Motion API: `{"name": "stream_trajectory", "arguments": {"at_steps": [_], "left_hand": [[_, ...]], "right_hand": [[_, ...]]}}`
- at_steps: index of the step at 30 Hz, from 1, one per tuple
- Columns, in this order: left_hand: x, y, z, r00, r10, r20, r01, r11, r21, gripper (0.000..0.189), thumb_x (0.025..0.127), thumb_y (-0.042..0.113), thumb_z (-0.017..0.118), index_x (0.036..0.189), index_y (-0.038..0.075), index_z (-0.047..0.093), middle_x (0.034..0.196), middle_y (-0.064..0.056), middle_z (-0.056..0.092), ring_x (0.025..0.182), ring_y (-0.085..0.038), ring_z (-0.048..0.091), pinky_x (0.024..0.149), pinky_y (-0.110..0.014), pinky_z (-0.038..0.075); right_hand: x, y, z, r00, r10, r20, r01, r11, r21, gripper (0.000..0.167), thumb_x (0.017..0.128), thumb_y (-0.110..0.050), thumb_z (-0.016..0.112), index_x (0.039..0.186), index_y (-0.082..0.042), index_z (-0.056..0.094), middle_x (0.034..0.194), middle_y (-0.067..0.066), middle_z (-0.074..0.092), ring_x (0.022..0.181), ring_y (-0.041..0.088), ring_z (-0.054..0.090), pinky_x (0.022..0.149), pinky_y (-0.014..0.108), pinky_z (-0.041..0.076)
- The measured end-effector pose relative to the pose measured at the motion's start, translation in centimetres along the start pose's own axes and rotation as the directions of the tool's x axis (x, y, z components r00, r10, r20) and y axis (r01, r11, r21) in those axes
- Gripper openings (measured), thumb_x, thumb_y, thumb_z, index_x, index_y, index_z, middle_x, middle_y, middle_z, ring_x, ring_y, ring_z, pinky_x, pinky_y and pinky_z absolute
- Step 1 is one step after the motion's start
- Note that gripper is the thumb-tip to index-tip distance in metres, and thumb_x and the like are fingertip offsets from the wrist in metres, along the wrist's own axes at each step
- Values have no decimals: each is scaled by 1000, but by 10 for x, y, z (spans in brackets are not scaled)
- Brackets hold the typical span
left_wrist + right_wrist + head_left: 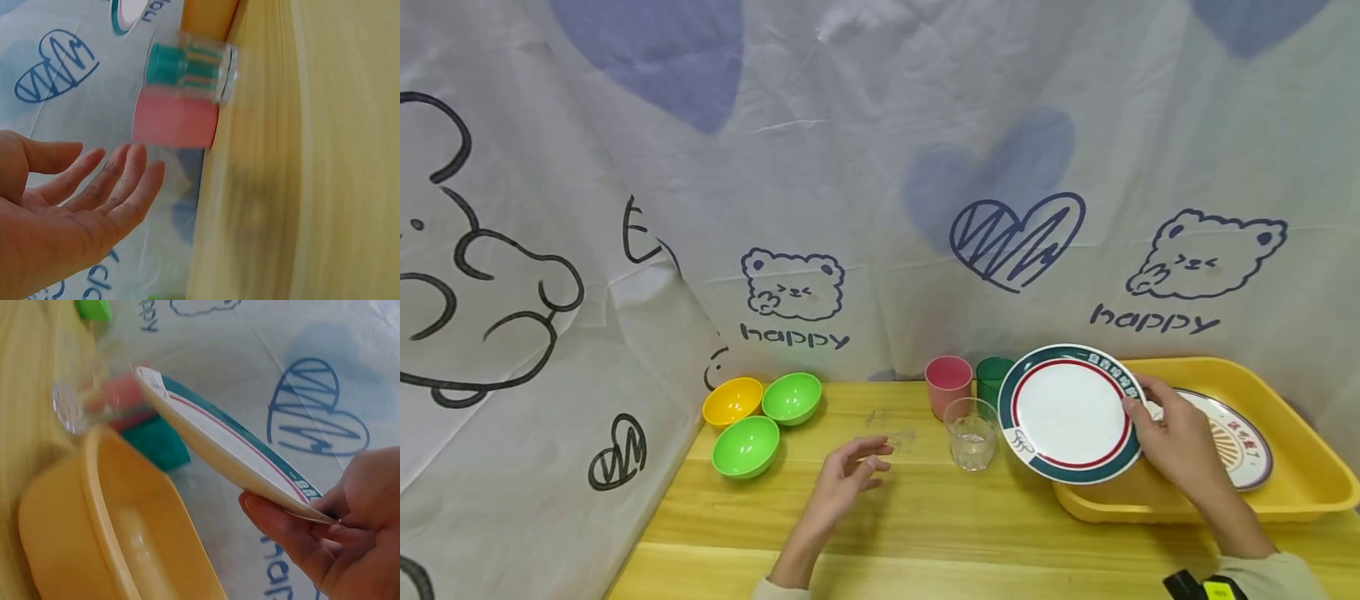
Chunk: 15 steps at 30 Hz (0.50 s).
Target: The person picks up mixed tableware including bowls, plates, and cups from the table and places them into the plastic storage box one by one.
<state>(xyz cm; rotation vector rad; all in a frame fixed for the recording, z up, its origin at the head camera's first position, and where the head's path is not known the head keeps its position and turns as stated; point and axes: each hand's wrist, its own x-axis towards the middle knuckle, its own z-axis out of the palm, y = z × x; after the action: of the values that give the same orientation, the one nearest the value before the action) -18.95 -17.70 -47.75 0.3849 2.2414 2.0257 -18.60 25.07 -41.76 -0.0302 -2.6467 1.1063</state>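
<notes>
My right hand (1177,437) pinches the right rim of a white plate (1067,415) with a dark green border and a red ring. The plate is tilted above the left end of a yellow tub (1097,508); the right wrist view shows the thumb and fingers on either side of the rim. A second white plate (1243,442) with an orange pattern lies in the tub. My left hand (842,479) hovers over the table with loosely bent fingers and nothing in them. Nearest to it stands a clear glass (973,446), with a pink cup (948,390) behind.
A green cup (991,379) stands beside the pink one, partly hidden by the held plate. At the back left of the wooden table (925,533) sit an orange bowl (732,402) and two green bowls (746,447). A printed cloth (880,208) hangs behind the table.
</notes>
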Motion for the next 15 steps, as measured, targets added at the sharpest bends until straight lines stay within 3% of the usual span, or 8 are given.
{"name": "stream_trajectory", "arguments": {"at_steps": [3,5,7,10,11,13,15], "left_hand": [[-2,1,-13,997,27,-70,-21,997,73,31,105,1,54,134,-6,59,131,-26,62,112,-45,63,93,-54,56],[-2,1,-21,990,72,-118,-55,989,139,30,104,-1,54,132,-7,61,130,-27,62,111,-46,63,93,-49,57],[-3,2,-29,981,103,-163,-69,977,204,29,103,-3,55,131,-6,62,129,-27,63,112,-45,63,93,-46,57],[-4,3,-42,966,139,-217,-74,956,284,29,102,-4,54,131,-6,62,128,-27,64,113,-44,63,94,-46,56],[-4,4,-46,962,139,-234,-63,949,308,29,102,-5,54,131,-6,63,129,-27,64,114,-44,63,94,-48,56],[-6,4,-54,954,141,-266,-40,935,352,29,103,-4,54,130,-4,63,129,-26,64,115,-43,63,94,-53,55],[-6,4,-62,944,148,-295,-20,917,398,29,102,-4,54,130,-4,63,129,-25,64,116,-43,63,95,-55,55]], "right_hand": [[3,11,-10,999,28,-33,-30,999,-46,56,110,-25,46,150,13,36,140,42,45,108,52,57,83,55,59],[5,20,-17,998,49,-51,-52,996,-70,56,109,-25,46,150,13,35,139,42,45,100,49,60,70,37,63],[7,29,-23,996,60,-59,-64,995,-80,56,109,-24,45,149,14,35,138,43,45,90,45,63,56,25,58],[12,44,-34,996,65,-66,-72,992,-106,56,109,-23,45,148,16,35,137,44,44,96,50,60,68,38,62],[13,49,-36,996,65,-68,-73,991,-115,56,109,-22,45,147,16,35,136,45,45,98,51,58,74,47,61],[16,57,-41,994,70,-86,-82,986,-143,55,108,-20,45,147,17,35,134,45,45,105,54,53,85,65,54],[19,64,-45,991,77,-114,-96,980,-174,53,107,-17,46,145,18,35,131,45,46,109,57,49,91,71,46]]}}
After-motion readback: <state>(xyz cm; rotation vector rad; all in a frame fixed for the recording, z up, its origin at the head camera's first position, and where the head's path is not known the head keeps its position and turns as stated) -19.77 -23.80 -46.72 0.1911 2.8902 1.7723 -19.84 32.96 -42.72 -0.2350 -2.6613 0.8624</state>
